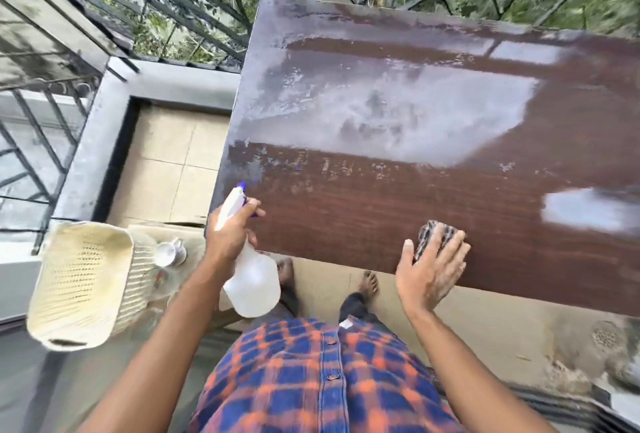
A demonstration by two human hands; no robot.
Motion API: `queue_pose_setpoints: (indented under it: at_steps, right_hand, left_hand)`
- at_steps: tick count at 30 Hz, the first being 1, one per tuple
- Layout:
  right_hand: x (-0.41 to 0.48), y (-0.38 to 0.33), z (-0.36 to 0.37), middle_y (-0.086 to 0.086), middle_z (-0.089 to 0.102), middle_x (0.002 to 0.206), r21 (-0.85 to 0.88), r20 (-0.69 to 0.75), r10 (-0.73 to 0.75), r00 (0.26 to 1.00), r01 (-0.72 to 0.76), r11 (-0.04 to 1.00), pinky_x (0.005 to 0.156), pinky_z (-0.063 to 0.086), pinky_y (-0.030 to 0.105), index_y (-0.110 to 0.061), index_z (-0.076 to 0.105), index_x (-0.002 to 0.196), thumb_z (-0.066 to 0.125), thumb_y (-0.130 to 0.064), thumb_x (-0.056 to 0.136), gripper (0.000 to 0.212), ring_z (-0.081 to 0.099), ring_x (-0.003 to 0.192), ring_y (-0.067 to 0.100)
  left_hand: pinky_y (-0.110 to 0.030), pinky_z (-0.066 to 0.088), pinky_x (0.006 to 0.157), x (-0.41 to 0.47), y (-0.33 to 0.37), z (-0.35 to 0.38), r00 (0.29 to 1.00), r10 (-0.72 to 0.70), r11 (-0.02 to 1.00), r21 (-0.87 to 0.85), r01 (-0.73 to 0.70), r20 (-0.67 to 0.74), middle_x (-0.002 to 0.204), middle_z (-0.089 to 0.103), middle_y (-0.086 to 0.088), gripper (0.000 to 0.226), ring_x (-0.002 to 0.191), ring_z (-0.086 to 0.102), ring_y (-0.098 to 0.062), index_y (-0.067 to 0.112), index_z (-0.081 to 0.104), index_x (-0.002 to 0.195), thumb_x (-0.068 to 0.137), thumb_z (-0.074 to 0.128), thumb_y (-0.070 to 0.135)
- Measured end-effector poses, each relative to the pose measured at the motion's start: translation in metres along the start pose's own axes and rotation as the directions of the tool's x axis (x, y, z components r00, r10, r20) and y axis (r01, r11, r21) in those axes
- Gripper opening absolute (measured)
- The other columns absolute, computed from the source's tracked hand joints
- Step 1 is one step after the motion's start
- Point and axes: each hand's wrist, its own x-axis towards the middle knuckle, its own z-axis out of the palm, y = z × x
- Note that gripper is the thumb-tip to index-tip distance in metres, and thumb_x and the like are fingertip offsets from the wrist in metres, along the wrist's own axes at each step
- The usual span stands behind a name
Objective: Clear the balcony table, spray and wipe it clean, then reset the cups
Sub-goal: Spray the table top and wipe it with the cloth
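The dark brown balcony table [433, 190] has a wet, dusty-streaked top with nothing standing on it. My left hand [230, 232] grips a white spray bottle [252, 280] with a blue nozzle, held at the table's near left corner and pointing over the top. My right hand [431, 266] lies flat with straight fingers on a dark checked cloth [431, 233] at the table's near edge. A white cup [171, 252] sits on a low surface to the left of the table, beside a basket.
A cream plastic basket [79, 287] stands at the left, next to the cup. Black metal railing [180, 10] runs behind and left of the table, with foliage beyond. Beige floor tiles [173, 169] show to the left; my bare feet are under the table's near edge.
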Motion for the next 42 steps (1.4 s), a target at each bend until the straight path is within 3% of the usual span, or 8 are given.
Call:
queue_pose_setpoints:
  at_steps: [5, 10, 16, 19, 24, 31, 35, 42]
  right_hand:
    - [-0.065, -0.097, 0.03, 0.019, 0.015, 0.168, -0.075, 0.128, -0.352, 0.927, 0.363, 0.929, 0.12, 0.023, 0.057, -0.021, 0.027, 0.16, 0.045, -0.05, 0.098, 0.07, 0.021, 0.152, 0.041]
    - [-0.124, -0.198, 0.071, 0.005, 0.018, 0.169, 0.1, 0.324, -0.772, 0.547, 0.792, 0.603, 0.121, 0.025, 0.054, -0.031, 0.029, 0.158, 0.051, -0.034, 0.095, 0.067, 0.019, 0.154, 0.031]
    - [-0.112, -0.277, 0.091, 0.002, 0.029, 0.166, 0.219, 0.518, -0.849, 0.106, 0.943, 0.251, 0.12, 0.023, 0.055, -0.031, 0.043, 0.15, 0.04, -0.026, 0.088, 0.062, 0.023, 0.154, 0.029]
    - [-0.085, -0.288, 0.088, -0.002, 0.02, 0.169, 0.201, 0.56, -0.828, 0.032, 0.964, 0.173, 0.122, 0.018, 0.05, -0.039, 0.036, 0.155, 0.047, -0.03, 0.096, 0.06, 0.015, 0.156, 0.025]
    - [-0.042, -0.302, 0.065, -0.004, 0.005, 0.171, 0.134, 0.514, -0.747, 0.421, 0.821, 0.554, 0.126, 0.009, 0.05, -0.039, 0.025, 0.159, 0.047, -0.028, 0.103, 0.061, 0.005, 0.158, 0.025]
    - [0.043, -0.2, 0.017, 0.0, 0.006, 0.171, -0.043, 0.323, -0.299, 0.898, 0.329, 0.943, 0.124, 0.013, 0.054, -0.038, 0.025, 0.159, 0.047, -0.03, 0.103, 0.061, 0.007, 0.157, 0.026]
    - [0.084, -0.126, -0.018, 0.004, 0.005, 0.171, -0.072, 0.223, 0.023, 0.975, -0.007, 0.997, 0.123, 0.018, 0.056, -0.031, 0.026, 0.16, 0.046, -0.025, 0.103, 0.06, 0.01, 0.156, 0.032]
    - [0.102, -0.163, -0.005, 0.007, 0.009, 0.171, -0.063, 0.105, 0.169, 0.98, -0.163, 0.985, 0.123, 0.016, 0.054, -0.026, 0.033, 0.156, 0.049, -0.019, 0.102, 0.056, 0.009, 0.155, 0.037]
  left_hand:
    - [-0.028, 0.043, 0.045, 0.02, 0.001, -0.045, 1.0, -0.023, 1.0, -0.003, 0.023, -0.004, 0.079, 0.067, -0.012, 0.012, 0.05, 0.048, -0.023, 0.005, 0.07, 0.094, 0.094, 0.069, 0.017]
    - [-0.023, 0.041, 0.041, 0.043, 0.011, -0.092, 0.999, 0.002, 1.0, 0.006, -0.002, 0.053, 0.082, 0.068, -0.008, 0.007, 0.038, 0.041, -0.019, 0.018, 0.068, 0.09, 0.097, 0.066, 0.016]
    - [-0.017, 0.042, 0.043, 0.053, 0.016, -0.128, 0.999, -0.006, 0.998, -0.064, 0.009, 0.034, 0.086, 0.067, -0.014, 0.01, 0.038, 0.05, -0.007, 0.005, 0.067, 0.099, 0.096, 0.068, 0.015]
    - [-0.018, 0.041, 0.043, 0.058, 0.015, -0.137, 1.0, 0.002, 0.998, -0.056, 0.0, 0.031, 0.087, 0.067, -0.016, 0.012, 0.037, 0.047, -0.009, 0.005, 0.066, 0.098, 0.097, 0.068, 0.017]
    - [-0.02, 0.04, 0.041, 0.065, 0.022, -0.143, 1.0, -0.011, 0.998, -0.069, 0.013, 0.028, 0.089, 0.071, -0.01, 0.017, 0.034, 0.041, -0.015, 0.003, 0.067, 0.103, 0.097, 0.067, 0.02]
    - [-0.021, 0.04, 0.043, 0.076, 0.04, -0.138, 0.998, -0.011, 0.999, -0.04, 0.014, 0.063, 0.093, 0.073, -0.01, 0.02, 0.037, 0.043, -0.017, 0.005, 0.067, 0.106, 0.097, 0.067, 0.023]
    - [-0.02, 0.041, 0.044, 0.081, 0.054, -0.131, 0.997, 0.003, 0.999, -0.05, 0.0, 0.078, 0.092, 0.074, -0.007, 0.025, 0.037, 0.043, -0.017, 0.005, 0.067, 0.11, 0.096, 0.069, 0.025]
    - [-0.027, 0.038, 0.051, 0.084, 0.08, -0.106, 0.99, 0.06, 0.997, -0.055, -0.053, 0.126, 0.088, 0.071, -0.005, 0.013, 0.037, 0.041, -0.017, 0.03, 0.066, 0.089, 0.097, 0.065, 0.02]
